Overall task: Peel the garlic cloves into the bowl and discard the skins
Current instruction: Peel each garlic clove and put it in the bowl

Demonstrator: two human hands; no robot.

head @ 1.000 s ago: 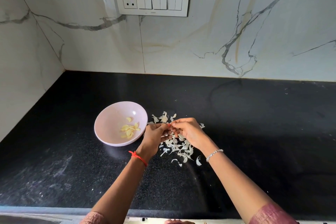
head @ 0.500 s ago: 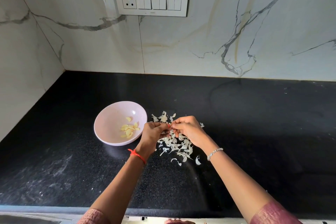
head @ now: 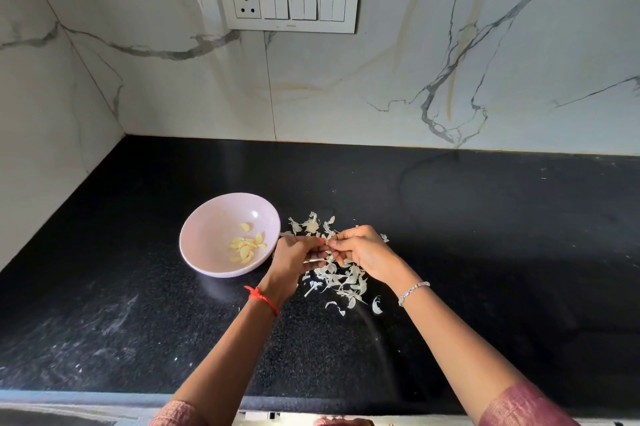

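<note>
Working fingertip to fingertip, both hands meet just above the heap of skins [head: 341, 282] on the black table [head: 485, 252]. The left hand [head: 294, 257] has its grip curled tight. The right hand [head: 363, 252] pinches in from the other side, and the two touch at the tips. What sits between them is too small and too covered to make out; my reading is a garlic clove mid-peel. The bowl [head: 194, 235] stands just left of the left hand, with peeled cloves [head: 246, 247] lying in its bottom. So the step in hand is stripping skin, I'd say. Next up calls for a clean pull so the husk drops on the heap. After that, a short reach left lets the bare clove fall inside the rim.
</note>
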